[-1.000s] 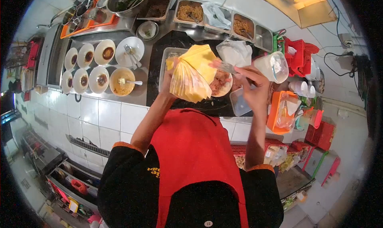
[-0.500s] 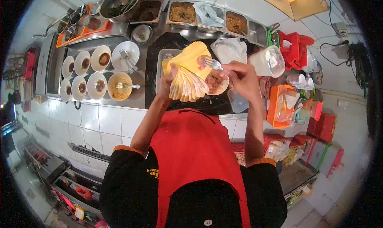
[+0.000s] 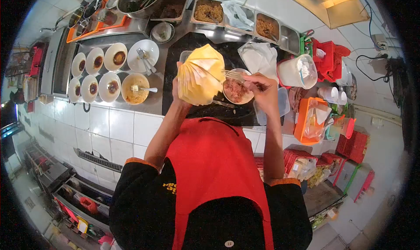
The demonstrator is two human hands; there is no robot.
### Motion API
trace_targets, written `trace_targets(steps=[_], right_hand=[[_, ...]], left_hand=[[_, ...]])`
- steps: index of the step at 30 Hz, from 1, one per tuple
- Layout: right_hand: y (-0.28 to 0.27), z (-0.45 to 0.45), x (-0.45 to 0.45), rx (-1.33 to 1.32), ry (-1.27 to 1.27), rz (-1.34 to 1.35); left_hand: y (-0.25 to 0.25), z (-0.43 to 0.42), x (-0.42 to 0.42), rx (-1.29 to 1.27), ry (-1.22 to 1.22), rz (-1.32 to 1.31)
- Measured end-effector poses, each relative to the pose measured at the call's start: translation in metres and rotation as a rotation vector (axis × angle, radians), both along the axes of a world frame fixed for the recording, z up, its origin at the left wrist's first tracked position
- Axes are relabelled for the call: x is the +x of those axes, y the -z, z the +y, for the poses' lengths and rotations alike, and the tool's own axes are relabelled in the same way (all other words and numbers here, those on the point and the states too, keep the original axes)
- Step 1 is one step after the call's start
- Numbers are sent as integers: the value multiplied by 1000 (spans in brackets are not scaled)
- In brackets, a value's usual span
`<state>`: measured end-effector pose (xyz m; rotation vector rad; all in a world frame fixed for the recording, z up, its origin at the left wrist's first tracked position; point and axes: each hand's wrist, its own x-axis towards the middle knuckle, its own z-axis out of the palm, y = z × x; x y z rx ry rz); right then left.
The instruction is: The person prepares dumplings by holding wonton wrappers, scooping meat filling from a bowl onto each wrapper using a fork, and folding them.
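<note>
In my left hand is a fanned stack of yellow dough wrappers, held up over the black work surface. The fingers close round its left side and are partly hidden behind it. My right hand grips a metal fork by the handle. The fork's tines point left, between the wrappers and a round bowl of pink minced meat. Whether the tines touch the meat or the wrappers I cannot tell. Behind the wrappers, a container shows only in part.
Several white bowls with dark sauce stand at the left, near a plate with cutlery and a bowl with a fork. Metal food trays line the back. At right are a tub of white powder and an orange basket.
My right hand has drawn the fork off the top wrapper, where pink meat showed, towards the meat bowl. The wrappers in my left hand have tilted and shifted slightly. The camera view has moved a little.
</note>
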<state>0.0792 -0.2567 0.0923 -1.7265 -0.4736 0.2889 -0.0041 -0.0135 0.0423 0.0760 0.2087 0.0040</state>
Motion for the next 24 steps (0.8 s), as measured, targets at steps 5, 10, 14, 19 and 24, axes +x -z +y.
trace_targets(steps=[5, 10, 14, 19, 24], right_hand=[[-30, 14, 3, 81, -102, 332], [1, 37, -1, -200, -123, -23], [20, 47, -15, -108, -160, 3], [47, 64, -27, 265, -240, 469], [64, 92, -40, -1, -126, 124]], left_hand=[[5, -2, -4, 264, 153, -37], [6, -17, -10, 348, 301, 42], [24, -9, -9, 284, 264, 81], [15, -10, -1, 889, -22, 242], [25, -7, -2, 923, -27, 337]])
